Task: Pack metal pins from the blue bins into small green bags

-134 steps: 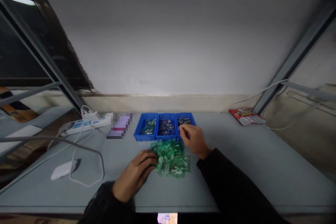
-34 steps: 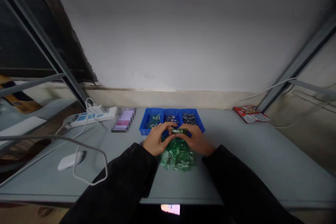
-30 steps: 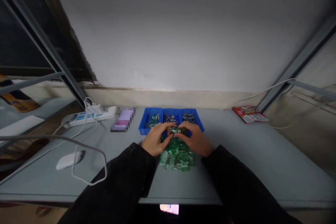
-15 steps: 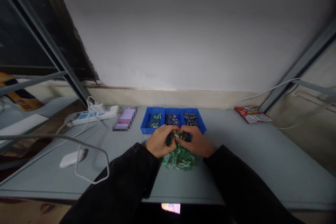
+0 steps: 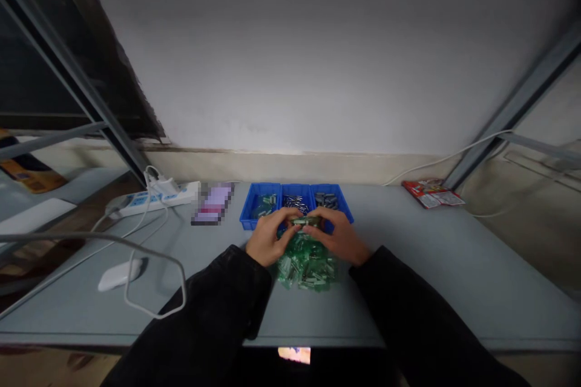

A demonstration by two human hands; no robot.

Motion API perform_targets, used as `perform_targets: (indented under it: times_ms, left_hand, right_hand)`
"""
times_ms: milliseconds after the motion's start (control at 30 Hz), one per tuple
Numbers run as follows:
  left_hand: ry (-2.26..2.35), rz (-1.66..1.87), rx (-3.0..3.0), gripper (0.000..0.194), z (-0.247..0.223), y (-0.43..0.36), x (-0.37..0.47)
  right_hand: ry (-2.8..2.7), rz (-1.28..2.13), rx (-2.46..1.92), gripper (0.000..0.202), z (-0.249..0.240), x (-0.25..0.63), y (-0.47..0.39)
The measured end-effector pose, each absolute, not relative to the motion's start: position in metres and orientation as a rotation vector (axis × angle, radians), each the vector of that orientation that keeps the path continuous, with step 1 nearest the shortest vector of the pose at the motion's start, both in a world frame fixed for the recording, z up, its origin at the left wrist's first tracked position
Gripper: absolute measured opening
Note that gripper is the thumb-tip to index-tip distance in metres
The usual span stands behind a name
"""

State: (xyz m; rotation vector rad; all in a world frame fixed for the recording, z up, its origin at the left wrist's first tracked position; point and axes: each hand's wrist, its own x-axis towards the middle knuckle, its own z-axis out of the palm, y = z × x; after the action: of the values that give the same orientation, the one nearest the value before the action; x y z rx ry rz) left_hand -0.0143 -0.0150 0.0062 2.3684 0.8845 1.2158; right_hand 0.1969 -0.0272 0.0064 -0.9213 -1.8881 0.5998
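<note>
Between my left hand (image 5: 267, 240) and my right hand (image 5: 341, 238), a small green plastic packet (image 5: 304, 221) is pinched at its two ends by thumbs and fingers. Something inside it looks metallic, but the details are too small to tell. Right below the hands lies a pile of similar green packets (image 5: 311, 272) on the table, some with light, rod-like pieces inside. Just beyond my fingers is a row of blue bins (image 5: 247, 225). Green packets are in the left one, thin shiny metal pins (image 5: 295, 202) in the middle, and dark grey cylinders (image 5: 327, 200) in the right.
Left on the grey table (image 5: 436, 278) are a blurred-out phone (image 5: 213, 204), a white power strip (image 5: 154, 199) with plugs, a white rounded device (image 5: 118, 275) and loose cable (image 5: 181, 278). A red snack bag (image 5: 433, 193) lies at the back right by a metal post.
Both hands have opened out a little, and the packet between them now shows more, stretched lengthwise between the fingertips. The whole view has shifted slightly.
</note>
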Motion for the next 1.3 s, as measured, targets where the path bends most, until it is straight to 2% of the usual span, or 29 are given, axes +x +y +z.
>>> perform_targets:
  times_ms: [267,433,667,867,1033,1133,1300]
  left_hand:
    - [0.892,1.190,2.331,0.032,0.003,-0.011,-0.015]
    - [1.034,1.381,2.310,0.015,0.005,-0.009,-0.014]
    - [1.328,1.753,2.230,0.014,0.019,0.016,-0.046]
    - [1.644,1.231,2.231,0.018,0.012,0.049,-0.083]
    - [1.768,0.892,2.365,0.017,-0.004,0.059,-0.086]
    - [1.844,0.879,2.381,0.020,-0.009,0.059,-0.084]
    - [1.875,0.962,2.395,0.028,-0.013,0.055,-0.082]
  right_hand:
    - [-1.804,0.545,-0.970,0.009,-0.001,0.198,-0.022]
    - [-1.746,0.611,-0.928,0.026,0.000,0.197,-0.024]
    - [-1.602,0.325,-1.018,0.012,-0.001,0.203,-0.017]
    - [-1.646,0.274,-1.024,0.010,-0.005,0.207,-0.013]
    - [-1.953,0.089,-0.961,0.012,-0.003,0.199,-0.024]
    - [-2.140,0.038,-0.924,0.015,-0.003,0.196,-0.028]
    - [-2.321,0.000,-0.917,0.035,-0.001,0.202,-0.027]
